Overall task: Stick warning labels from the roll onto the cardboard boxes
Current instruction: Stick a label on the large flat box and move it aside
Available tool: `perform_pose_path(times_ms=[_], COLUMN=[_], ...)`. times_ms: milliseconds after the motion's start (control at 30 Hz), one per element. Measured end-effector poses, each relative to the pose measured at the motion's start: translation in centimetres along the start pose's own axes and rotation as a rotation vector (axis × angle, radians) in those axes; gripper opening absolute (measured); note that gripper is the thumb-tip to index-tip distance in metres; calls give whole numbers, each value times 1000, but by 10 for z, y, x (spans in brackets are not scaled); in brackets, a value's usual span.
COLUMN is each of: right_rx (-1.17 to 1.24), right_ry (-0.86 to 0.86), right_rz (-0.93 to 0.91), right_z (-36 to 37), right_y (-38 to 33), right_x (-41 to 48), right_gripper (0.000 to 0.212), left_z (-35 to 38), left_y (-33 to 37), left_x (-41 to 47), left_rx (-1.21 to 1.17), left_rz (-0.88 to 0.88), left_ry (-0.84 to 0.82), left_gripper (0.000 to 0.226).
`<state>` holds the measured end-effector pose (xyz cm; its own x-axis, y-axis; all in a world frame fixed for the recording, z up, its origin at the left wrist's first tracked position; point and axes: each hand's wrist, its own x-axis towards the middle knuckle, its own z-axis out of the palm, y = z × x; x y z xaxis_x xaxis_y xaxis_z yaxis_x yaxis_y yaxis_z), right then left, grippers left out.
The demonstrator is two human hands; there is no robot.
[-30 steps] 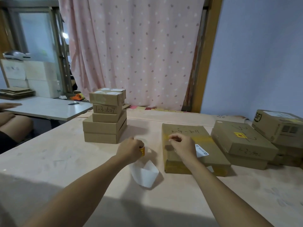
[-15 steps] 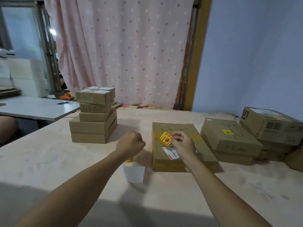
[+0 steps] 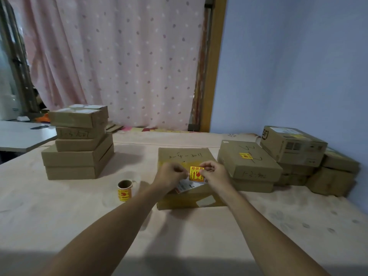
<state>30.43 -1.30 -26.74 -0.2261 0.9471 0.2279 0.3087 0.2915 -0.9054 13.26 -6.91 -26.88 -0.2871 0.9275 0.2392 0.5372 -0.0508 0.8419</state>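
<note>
Near the middle of the frame, a yellow-and-red warning label (image 3: 196, 173) is pinched by both hands, left hand (image 3: 171, 176) at its left edge, right hand (image 3: 216, 175) at its right, just over the flat cardboard box (image 3: 185, 156) marked "3-4-3011". Whether it's stuck down can't be told. Lower left of that, the label roll (image 3: 124, 190) is stood upright on the table (image 3: 59, 206), untouched. Further back, a stack of boxes (image 3: 77, 156) is piled centre left, and a labelled box (image 3: 247, 166) is seen at right.
</note>
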Motion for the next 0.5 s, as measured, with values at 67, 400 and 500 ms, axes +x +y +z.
perform_pose_path(times_ms=[67, 400, 500], right_rx=[-59, -490, -574], right_ry=[1, 23, 9], right_rz=[-5, -97, -142], right_z=[-4, 7, 8], right_y=[6, 19, 24], right_x=[4, 17, 17], right_gripper=[16, 14, 13], left_z=[4, 11, 11], left_y=[-2, -2, -3], left_x=[1, 7, 7], left_rx=[104, 539, 584], left_rz=[34, 250, 302], left_ry=[-10, -57, -93], left_gripper=[12, 39, 33])
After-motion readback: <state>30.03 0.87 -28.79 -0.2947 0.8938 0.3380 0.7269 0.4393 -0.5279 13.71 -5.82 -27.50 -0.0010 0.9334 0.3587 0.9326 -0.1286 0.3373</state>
